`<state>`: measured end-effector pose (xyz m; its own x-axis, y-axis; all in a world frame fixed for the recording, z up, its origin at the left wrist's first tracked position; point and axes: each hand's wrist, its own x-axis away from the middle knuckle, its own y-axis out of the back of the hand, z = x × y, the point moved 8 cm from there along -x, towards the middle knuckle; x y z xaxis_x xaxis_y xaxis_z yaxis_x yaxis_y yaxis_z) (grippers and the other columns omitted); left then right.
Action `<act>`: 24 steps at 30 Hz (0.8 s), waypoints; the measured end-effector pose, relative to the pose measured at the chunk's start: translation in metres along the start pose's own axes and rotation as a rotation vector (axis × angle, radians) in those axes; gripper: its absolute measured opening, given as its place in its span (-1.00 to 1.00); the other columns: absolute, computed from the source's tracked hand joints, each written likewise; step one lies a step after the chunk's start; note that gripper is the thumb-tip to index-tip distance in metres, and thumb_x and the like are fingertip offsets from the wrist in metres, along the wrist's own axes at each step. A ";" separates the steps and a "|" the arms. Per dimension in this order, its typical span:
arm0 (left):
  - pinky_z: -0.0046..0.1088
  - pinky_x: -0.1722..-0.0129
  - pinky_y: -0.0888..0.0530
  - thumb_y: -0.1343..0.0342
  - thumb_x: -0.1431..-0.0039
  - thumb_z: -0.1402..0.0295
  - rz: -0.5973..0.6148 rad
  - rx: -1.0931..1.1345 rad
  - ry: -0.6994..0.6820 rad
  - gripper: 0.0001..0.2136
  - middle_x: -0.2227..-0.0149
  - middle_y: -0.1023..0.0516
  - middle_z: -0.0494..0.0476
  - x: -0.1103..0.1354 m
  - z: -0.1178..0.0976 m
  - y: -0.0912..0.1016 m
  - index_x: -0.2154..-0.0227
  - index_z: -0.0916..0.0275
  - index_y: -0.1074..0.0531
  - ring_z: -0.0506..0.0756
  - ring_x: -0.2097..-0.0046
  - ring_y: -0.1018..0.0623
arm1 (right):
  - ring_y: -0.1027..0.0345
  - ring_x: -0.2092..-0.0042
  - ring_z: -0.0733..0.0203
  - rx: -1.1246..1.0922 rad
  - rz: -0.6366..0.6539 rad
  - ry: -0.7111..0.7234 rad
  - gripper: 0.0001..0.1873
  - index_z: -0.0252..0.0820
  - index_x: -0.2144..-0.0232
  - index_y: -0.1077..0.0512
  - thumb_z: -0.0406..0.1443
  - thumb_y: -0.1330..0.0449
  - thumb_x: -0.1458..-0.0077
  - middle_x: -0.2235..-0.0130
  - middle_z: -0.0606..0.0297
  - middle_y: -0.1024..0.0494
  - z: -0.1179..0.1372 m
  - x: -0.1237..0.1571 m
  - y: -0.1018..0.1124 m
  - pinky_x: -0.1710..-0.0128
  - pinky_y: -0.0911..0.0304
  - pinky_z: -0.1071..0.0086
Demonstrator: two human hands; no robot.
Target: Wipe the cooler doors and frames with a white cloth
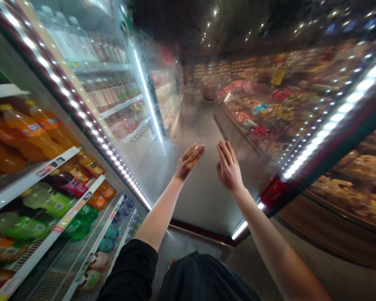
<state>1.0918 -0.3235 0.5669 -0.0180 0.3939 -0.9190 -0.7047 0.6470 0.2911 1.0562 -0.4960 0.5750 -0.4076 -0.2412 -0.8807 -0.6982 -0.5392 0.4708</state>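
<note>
Both my arms reach forward to a fogged glass fridge door (pixel 203 196) that stands swung open in front of me. My left hand (pixel 189 161) is held edge-on with its fingers stretched out together, at or just off the glass. My right hand (pixel 228 168) lies flat with its back to me, fingers straight and pointing up, against or very close to the glass. The two hands are about a hand's width apart near the middle of the door. Neither hand holds anything that I can see.
On the left, open fridge shelves (pixel 34 177) carry orange drink bottles (pixel 25 125) above and green bottles (pixel 50 202) below. LED strips (pixel 113 161) line the door frame. Through the glass I see a store aisle with blurred shelves of goods (pixel 269 104). A wooden bread display (pixel 357 184) stands at right.
</note>
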 end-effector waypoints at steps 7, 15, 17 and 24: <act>-0.24 -0.61 -0.30 0.17 -0.61 0.56 -0.157 -0.033 0.210 -0.38 -0.45 -0.51 0.10 -0.026 0.041 0.005 -0.61 0.03 -0.05 0.06 -0.61 -0.19 | 0.11 -0.65 -0.11 0.054 -0.108 -0.054 0.01 0.08 -0.67 0.29 -0.51 0.02 -0.35 -0.64 0.16 -0.09 0.019 -0.008 -0.012 -0.56 -0.14 -0.26; -0.36 -0.60 -0.24 0.08 -0.59 0.55 -0.018 0.081 0.158 -0.36 -0.43 -0.53 0.07 0.015 0.064 0.024 -0.60 -0.04 -0.07 0.02 -0.56 -0.33 | 0.14 -0.66 -0.07 0.000 -0.034 -0.035 0.00 0.09 -0.67 0.34 -0.51 0.05 -0.36 -0.65 0.17 -0.04 0.046 -0.030 -0.046 -0.56 -0.16 -0.24; -0.25 -0.62 -0.24 0.10 -0.59 0.55 -0.099 0.048 0.234 -0.36 -0.47 -0.48 0.10 0.015 0.083 0.030 -0.61 -0.02 -0.03 0.07 -0.60 -0.23 | 0.15 -0.66 -0.10 0.008 0.005 -0.061 0.01 0.10 -0.67 0.36 -0.50 0.04 -0.36 -0.66 0.18 -0.02 0.046 -0.031 -0.053 -0.57 -0.11 -0.28; -0.27 -0.61 -0.26 0.10 -0.59 0.57 -0.056 0.061 0.175 -0.35 -0.44 -0.52 0.06 -0.008 0.082 0.021 -0.61 -0.02 -0.01 0.07 -0.59 -0.26 | 0.15 -0.66 -0.17 0.087 -0.062 -0.122 -0.05 0.09 -0.67 0.36 -0.46 0.06 -0.42 -0.65 0.11 -0.02 0.044 -0.027 -0.061 -0.57 -0.05 -0.34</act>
<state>1.1352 -0.2590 0.6026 -0.1063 0.2401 -0.9649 -0.6636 0.7056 0.2486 1.0840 -0.4215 0.5725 -0.4266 -0.1072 -0.8981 -0.7705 -0.4769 0.4229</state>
